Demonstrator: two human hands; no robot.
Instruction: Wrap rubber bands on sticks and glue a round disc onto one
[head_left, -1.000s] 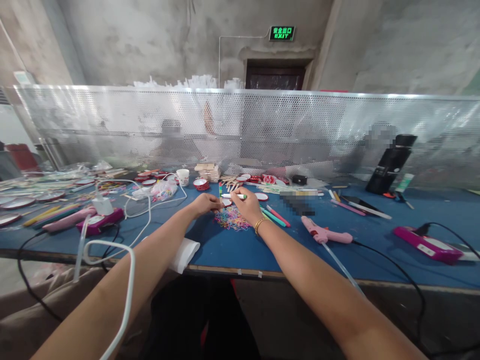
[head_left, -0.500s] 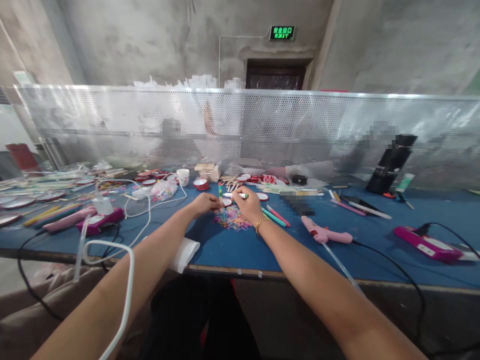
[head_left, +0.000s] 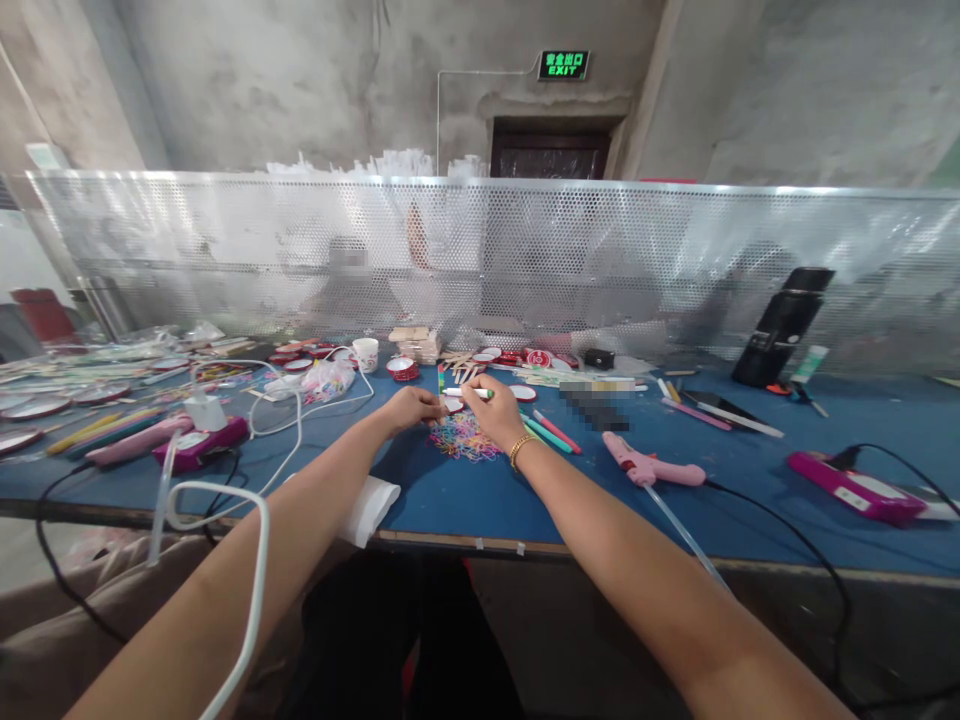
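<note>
My left hand [head_left: 415, 408] is closed on the lower end of an upright craft stick [head_left: 441, 377] with red, green and blue coloured parts. A white marker [head_left: 457, 392] with a green end lies in the closed fingers of my right hand [head_left: 496, 412], its tip pointing left at the stick. Whether the tip touches it is too small to tell. Just below both hands is a heap of small coloured rubber bands [head_left: 466, 440]. More markers, one of them teal [head_left: 549, 434], lie right of my right hand.
A pink glue gun [head_left: 651, 468] with a black cord lies to the right, near a magenta box [head_left: 855, 490]. A black bottle [head_left: 784, 328] stands behind them. At the back are a paper cup [head_left: 366, 354] and stacked wooden sticks [head_left: 415, 343]. A white cable [head_left: 262, 530] crosses my left arm.
The marker in my right hand has shifted very slightly down and to the left beside the stick. My left hand and the stick stay in place.
</note>
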